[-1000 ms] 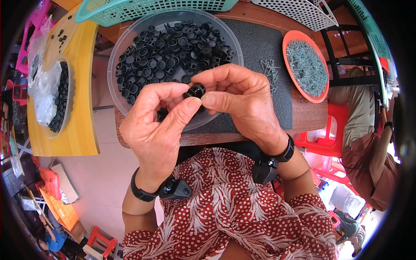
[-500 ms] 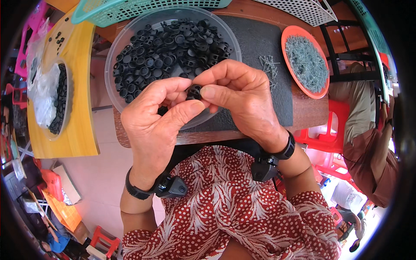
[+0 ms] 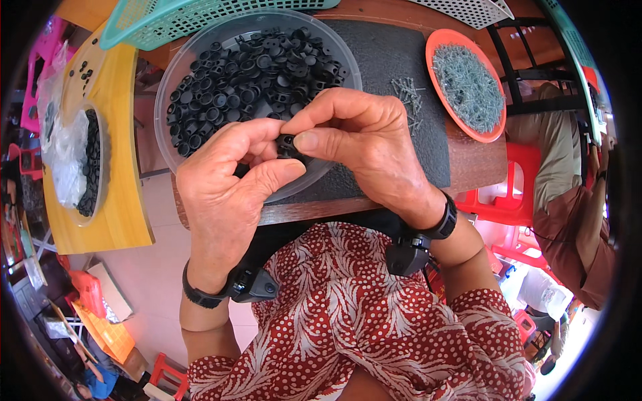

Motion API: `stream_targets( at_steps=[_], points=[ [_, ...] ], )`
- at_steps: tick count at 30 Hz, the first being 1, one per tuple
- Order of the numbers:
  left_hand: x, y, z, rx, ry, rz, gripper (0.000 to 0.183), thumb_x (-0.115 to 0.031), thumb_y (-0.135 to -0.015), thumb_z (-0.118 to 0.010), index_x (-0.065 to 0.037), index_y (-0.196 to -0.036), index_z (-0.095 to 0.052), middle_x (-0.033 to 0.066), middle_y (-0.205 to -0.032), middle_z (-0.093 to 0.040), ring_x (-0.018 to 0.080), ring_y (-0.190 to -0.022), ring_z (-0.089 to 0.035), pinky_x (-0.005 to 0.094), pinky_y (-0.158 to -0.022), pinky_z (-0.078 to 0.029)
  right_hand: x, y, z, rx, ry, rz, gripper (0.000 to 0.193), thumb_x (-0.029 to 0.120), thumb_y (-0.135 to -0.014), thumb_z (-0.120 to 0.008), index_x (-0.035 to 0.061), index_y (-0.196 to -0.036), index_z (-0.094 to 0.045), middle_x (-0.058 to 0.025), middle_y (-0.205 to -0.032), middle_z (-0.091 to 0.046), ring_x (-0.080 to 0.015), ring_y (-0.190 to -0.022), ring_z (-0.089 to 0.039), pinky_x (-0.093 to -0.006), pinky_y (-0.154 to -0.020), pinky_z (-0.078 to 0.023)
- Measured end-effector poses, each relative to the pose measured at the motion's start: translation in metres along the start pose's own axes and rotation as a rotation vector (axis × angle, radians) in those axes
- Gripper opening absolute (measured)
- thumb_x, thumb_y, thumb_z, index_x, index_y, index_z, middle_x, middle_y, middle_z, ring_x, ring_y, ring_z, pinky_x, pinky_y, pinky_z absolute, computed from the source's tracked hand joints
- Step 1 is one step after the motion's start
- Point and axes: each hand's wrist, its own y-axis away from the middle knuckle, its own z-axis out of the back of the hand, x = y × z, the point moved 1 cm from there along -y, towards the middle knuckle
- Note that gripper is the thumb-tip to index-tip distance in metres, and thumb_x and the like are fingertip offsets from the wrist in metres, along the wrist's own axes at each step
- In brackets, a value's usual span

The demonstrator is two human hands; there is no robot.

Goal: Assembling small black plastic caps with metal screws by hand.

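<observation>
Between my two hands is a small round black plastic part point(image 3: 287, 145) with holes in it. My left hand point(image 3: 231, 167) is closed around its left side, the thumb stretched along below. From the right, my right hand point(image 3: 361, 134) pinches the same part between thumb and forefinger. Both hands are over the near rim of a clear round tub point(image 3: 167, 87) heaped with loose black plastic parts point(image 3: 234, 80). My fingers cover much of the held part, so its full shape is hidden.
A dark mat point(image 3: 394, 47) bears the tub and a small pile of screws point(image 3: 408, 97). Right of it is an orange plate point(image 3: 434, 87) of screws. A green basket point(image 3: 167, 27) borders the back. On a yellow table point(image 3: 124, 147) stands another tub. Someone sits at the right by a red stool point(image 3: 515, 180).
My view has shifted slightly. The left thumb has drawn back a little from the right thumb, while the black part stays held between both hands.
</observation>
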Motion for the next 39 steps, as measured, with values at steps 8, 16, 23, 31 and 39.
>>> stream_targets(
  at_steps=[8, 16, 23, 31, 39],
  points=[
    [0.001, -0.005, 0.0, 0.094, -0.022, 0.029, 0.025, -0.002, -0.071, -0.076, 0.002, -0.091, -0.063, 0.0007, -0.072, -0.059, 0.0058, -0.066, -0.054, 0.0195, -0.059, -0.045, 0.003, -0.002, 0.002, 0.029, -0.02, -0.051, 0.007, -0.003, -0.075, -0.064, -0.0027, -0.082, -0.066, -0.0033, -0.074, -0.065, -0.0064, -0.07, -0.056, -0.0223, -0.061, -0.046],
    [0.013, -0.009, 0.001, 0.101, -0.167, -0.193, 0.032, -0.016, -0.07, -0.08, 0.001, -0.086, -0.057, 0.0041, -0.069, -0.06, 0.0086, -0.063, -0.056, 0.0219, -0.058, -0.047, 0.011, -0.001, 0.003, 0.075, 0.07, -0.062, 0.012, -0.009, -0.079, -0.061, -0.0018, -0.088, -0.065, -0.0038, -0.083, -0.066, -0.0071, -0.078, -0.061, -0.0212, -0.069, -0.051],
    [0.007, -0.012, 0.004, 0.176, -0.12, -0.108, 0.033, -0.016, -0.069, -0.08, 0.001, -0.085, -0.057, 0.0041, -0.067, -0.06, 0.0085, -0.062, -0.057, 0.0221, -0.057, -0.047, 0.012, -0.005, 0.003, 0.053, 0.109, -0.042, 0.004, -0.002, -0.073, -0.062, -0.0038, -0.077, -0.063, -0.0067, -0.071, -0.064, -0.0091, -0.066, -0.058, -0.0248, -0.06, -0.047],
    [0.007, -0.012, 0.001, 0.169, -0.145, -0.093, 0.032, -0.014, -0.069, -0.08, 0.001, -0.083, -0.056, 0.0042, -0.067, -0.058, 0.0093, -0.06, -0.054, 0.0224, -0.055, -0.045, 0.01, -0.007, 0.004, 0.053, 0.048, -0.096, 0.006, -0.001, -0.073, -0.061, -0.0048, -0.076, -0.064, -0.0075, -0.068, -0.063, -0.0094, -0.064, -0.057, -0.0254, -0.058, -0.046],
    [0.016, -0.015, -0.003, 0.119, -0.276, -0.249, 0.031, -0.013, -0.068, -0.08, -0.001, -0.079, -0.054, 0.005, -0.065, -0.055, 0.0129, -0.056, -0.052, 0.0252, -0.053, -0.044, 0.01, -0.004, 0.0, 0.03, 0.107, -0.101, 0.005, -0.004, -0.074, -0.061, -0.0026, -0.078, -0.064, -0.0037, -0.07, -0.063, -0.0067, -0.065, -0.056, -0.0223, -0.057, -0.046]
  ],
)
